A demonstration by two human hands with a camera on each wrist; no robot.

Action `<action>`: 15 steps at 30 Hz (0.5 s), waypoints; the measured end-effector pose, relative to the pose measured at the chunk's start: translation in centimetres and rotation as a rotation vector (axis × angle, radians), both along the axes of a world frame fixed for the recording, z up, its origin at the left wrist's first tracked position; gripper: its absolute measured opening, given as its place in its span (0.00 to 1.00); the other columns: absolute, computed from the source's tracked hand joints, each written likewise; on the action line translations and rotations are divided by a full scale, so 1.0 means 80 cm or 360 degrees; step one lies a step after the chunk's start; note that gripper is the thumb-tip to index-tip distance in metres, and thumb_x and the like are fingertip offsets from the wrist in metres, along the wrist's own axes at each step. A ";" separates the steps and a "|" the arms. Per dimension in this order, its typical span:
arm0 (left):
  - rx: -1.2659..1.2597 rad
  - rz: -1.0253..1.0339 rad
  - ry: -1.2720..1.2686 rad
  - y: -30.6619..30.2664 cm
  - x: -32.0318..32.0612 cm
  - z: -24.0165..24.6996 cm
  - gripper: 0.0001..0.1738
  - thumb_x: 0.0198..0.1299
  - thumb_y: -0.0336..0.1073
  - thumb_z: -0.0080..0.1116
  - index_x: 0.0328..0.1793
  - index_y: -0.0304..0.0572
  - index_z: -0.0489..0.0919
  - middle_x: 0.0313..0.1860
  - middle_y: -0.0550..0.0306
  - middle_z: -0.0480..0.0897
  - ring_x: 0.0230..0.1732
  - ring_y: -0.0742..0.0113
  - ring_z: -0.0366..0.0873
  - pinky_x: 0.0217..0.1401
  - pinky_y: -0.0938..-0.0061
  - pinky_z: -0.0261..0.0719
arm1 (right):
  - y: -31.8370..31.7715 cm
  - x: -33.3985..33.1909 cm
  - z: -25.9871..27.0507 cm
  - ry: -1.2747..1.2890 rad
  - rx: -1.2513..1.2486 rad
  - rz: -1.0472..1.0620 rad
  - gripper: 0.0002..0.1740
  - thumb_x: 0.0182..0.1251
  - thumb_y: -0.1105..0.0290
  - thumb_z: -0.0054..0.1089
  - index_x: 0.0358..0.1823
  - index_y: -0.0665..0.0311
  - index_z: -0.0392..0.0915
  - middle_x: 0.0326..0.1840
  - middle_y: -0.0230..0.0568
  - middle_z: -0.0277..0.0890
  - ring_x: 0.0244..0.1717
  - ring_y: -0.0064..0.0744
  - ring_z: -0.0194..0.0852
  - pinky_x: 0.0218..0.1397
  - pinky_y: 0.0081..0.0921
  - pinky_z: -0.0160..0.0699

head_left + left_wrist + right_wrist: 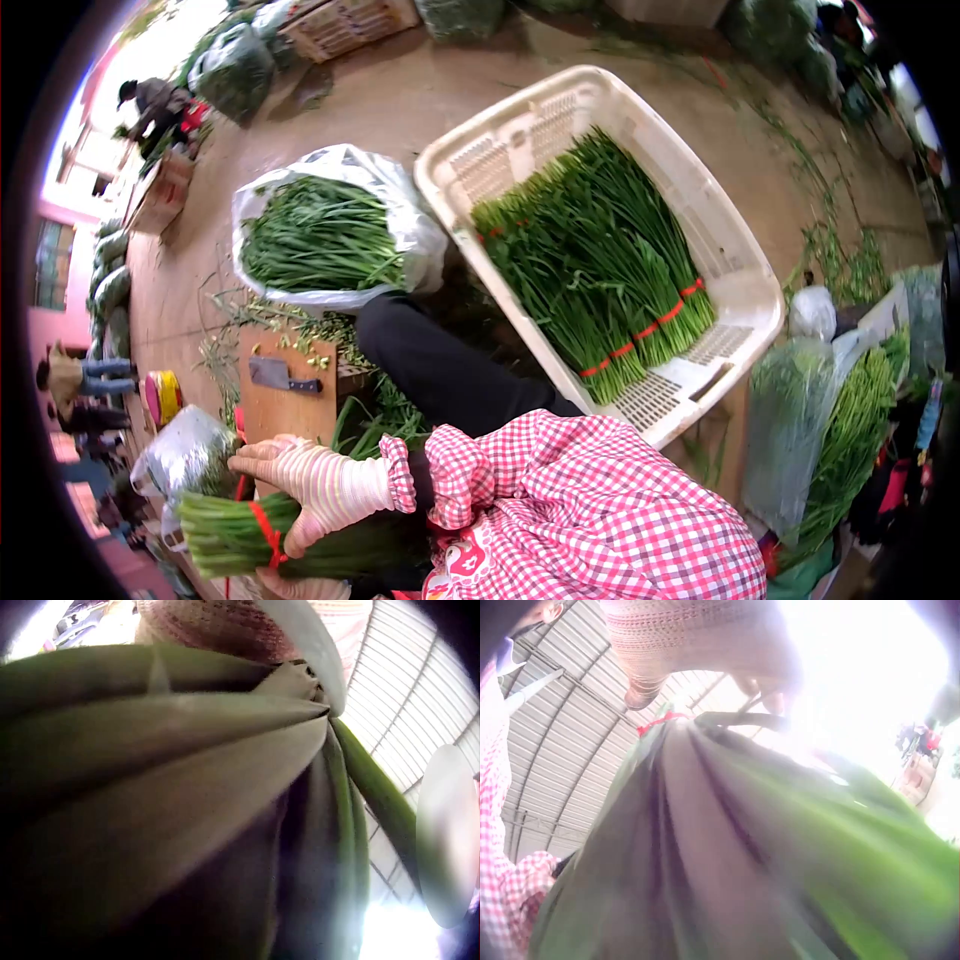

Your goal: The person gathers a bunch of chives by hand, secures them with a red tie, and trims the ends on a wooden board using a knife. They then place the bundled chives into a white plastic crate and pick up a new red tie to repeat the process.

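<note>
A bunch of garlic chives (215, 530), tied with a red band (266, 534), lies across the lower left of the head view. My right hand (325, 485), in a striped glove, is over it, fingers extended past the bunch and thumb beside the band. The right wrist view shows that hand (705, 637) with thumb and fingers spread apart above the tied bunch (697, 817). My left hand (305, 587) holds the bunch from its other side, mostly cut off by the frame's lower edge. Dark leaves (150, 787) partly hide the left hand (217, 630) in its wrist view.
A cleaver (285, 375) rests on a wooden board (262, 412). Beyond my knee stand a white plastic bag (425, 240) of chives and a large white basket (765, 290) holding banded bunches. More bagged greens (845, 430) lie at the right. People (158, 108) work farther off.
</note>
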State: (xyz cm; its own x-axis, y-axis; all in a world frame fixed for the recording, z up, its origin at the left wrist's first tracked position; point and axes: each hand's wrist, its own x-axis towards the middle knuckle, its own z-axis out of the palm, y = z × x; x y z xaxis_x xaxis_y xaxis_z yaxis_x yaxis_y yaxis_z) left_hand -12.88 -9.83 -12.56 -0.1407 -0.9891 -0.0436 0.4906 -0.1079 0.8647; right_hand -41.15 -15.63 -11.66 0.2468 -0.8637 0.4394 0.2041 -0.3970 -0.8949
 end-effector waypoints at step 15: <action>0.0011 0.0623 -0.0612 -0.070 -0.128 0.068 0.36 0.65 0.60 0.54 0.66 0.36 0.73 0.60 0.52 0.79 0.58 0.58 0.76 0.67 0.61 0.70 | 0.015 -0.046 -0.045 -0.0120 0.0288 0.0145 0.65 0.37 0.55 0.81 0.75 0.70 0.51 0.56 0.59 0.73 0.59 0.56 0.73 0.61 0.40 0.73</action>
State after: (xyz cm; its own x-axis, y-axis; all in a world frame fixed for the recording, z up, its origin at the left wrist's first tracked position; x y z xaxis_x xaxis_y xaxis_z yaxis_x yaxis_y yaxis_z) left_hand -23.10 -15.46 -7.10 0.2650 -0.9639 -0.0263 0.1441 0.0126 0.9895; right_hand -44.84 -14.42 -15.24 0.2998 -0.9059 0.2992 0.3010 -0.2078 -0.9307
